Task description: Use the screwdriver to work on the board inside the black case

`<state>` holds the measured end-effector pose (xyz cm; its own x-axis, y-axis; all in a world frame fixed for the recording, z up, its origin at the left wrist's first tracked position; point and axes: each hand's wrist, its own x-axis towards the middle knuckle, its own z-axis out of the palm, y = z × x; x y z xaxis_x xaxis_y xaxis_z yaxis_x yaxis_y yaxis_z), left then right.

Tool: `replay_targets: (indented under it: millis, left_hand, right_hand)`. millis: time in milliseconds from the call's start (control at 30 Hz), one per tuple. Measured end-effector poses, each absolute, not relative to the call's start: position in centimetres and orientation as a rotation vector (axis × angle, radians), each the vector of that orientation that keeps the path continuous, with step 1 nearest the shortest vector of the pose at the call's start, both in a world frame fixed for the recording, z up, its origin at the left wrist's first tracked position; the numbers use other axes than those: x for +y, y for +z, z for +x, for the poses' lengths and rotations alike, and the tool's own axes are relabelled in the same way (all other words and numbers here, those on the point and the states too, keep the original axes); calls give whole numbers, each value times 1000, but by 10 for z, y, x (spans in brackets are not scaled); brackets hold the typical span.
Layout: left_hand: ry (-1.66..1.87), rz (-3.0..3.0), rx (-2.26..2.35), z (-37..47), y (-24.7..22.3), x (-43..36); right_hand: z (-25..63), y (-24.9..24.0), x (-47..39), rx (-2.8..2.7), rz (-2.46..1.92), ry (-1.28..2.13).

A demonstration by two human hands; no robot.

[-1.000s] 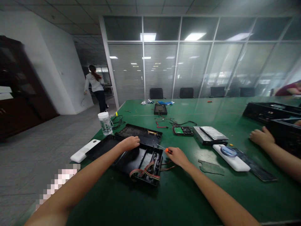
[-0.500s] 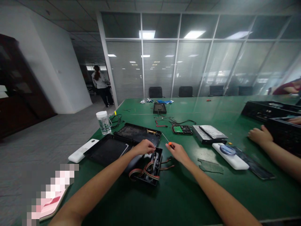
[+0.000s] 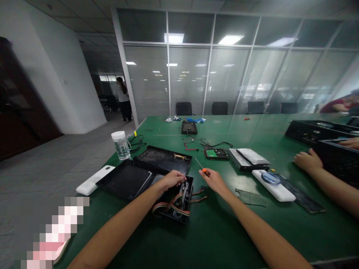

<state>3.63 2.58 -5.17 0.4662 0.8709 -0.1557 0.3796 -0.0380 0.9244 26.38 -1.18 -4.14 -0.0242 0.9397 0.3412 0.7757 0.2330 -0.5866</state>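
In my right hand point(image 3: 215, 181) is a screwdriver point(image 3: 205, 171) with an orange-and-black handle, its thin shaft angled up and to the left, clear of the case. My left hand point(image 3: 172, 180) reaches over the far part of a black plastic case point(image 3: 126, 183), its fingers pinched at the inner edge. What they pinch, if anything, is too small to make out. Below those fingers, striped ribbon-like wires point(image 3: 175, 201) loop over a dark metal assembly point(image 3: 183, 192) in the case's right end. A second black shell point(image 3: 157, 158) lies just behind the case.
A bare hard drive point(image 3: 215, 153), a silver drive unit point(image 3: 248, 158) and a white device with a round lens point(image 3: 273, 185) lie to the right. Another person's hand point(image 3: 308, 162) rests beside a black chassis point(image 3: 339, 164). A water bottle point(image 3: 121, 145) stands at left.
My left hand has dipped slightly toward the case's inside, fingers still pinched. The screwdriver stays in my right hand, nearly unmoved. A person in the background has walked right, toward the glass partition.
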Motion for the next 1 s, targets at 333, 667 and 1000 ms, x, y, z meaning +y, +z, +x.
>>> replay_targets:
  millis: [333,667,1000]
  left_hand:
    - [600,1715,1175,38,-59,26]
    - [565,1669,1119,32,-49,22]
    - [584,1619,1097,34,-56,27]
  right_hand:
    - [266,-40,-10,-1798,-1596,394]
    - [298,-11,-14,-1770,-1306,976]
    - [275,-1,-29,-1629,-1204,484]
